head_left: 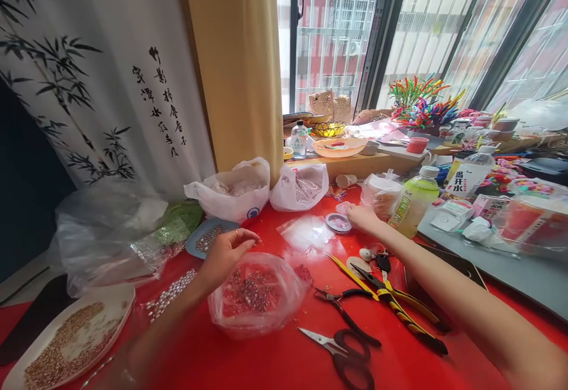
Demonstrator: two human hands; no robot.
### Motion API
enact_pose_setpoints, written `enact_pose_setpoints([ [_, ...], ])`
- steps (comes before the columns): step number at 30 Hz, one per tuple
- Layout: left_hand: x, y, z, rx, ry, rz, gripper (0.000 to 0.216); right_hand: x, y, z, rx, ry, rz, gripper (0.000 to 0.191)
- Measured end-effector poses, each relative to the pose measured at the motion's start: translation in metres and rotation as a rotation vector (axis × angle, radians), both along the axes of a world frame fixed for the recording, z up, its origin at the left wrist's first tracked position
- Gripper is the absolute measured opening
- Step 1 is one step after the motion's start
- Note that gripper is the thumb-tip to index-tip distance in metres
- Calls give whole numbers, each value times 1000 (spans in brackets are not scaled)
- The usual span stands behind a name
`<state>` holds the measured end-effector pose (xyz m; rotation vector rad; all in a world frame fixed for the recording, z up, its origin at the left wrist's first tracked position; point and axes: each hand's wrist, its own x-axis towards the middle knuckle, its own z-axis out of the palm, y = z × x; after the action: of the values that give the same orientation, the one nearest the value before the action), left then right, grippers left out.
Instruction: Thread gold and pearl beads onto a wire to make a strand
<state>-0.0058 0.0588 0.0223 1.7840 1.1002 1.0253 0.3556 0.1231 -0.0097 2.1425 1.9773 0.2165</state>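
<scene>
My left hand (228,252), with a ring on one finger, hovers between a blue plate of beads (190,245) and a clear plastic bag of dark beads (277,304). Its fingers stretch to the right, and nothing shows in them. My right hand (357,216) reaches to the back of the red table, fingers closed at a small translucent piece (342,207); what they grip is too small to make out. A round spool-like disc (338,223) lies just beside it. Clear plastic sheets (308,233) lie between the hands.
Scissors (326,339), cutters (341,307), pliers (394,304) and yellow tweezers (350,274) lie in front at right. A bead-covered white plate (128,298) and pearl strands (171,295) are at left. White bags (226,192) and a green drink bottle (412,200) stand behind.
</scene>
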Motion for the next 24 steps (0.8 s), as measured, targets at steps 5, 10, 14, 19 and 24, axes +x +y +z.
enact_pose_setpoints([
  [5,-3,-3,-7,-41,-24,-64,17,-14,-20,-3,15,85,45,29],
  [10,-7,-6,-4,-38,2,-92,17,-26,-34,12,59,338,7,29],
  [14,-4,-15,0,-97,-46,-110,17,-51,-50,35,97,687,-30,30],
  [19,14,-40,-9,-335,-118,-226,30,-124,-107,25,24,1187,-5,35],
  [24,24,-65,-16,-266,31,-230,27,-186,-156,0,-164,1896,-120,29],
])
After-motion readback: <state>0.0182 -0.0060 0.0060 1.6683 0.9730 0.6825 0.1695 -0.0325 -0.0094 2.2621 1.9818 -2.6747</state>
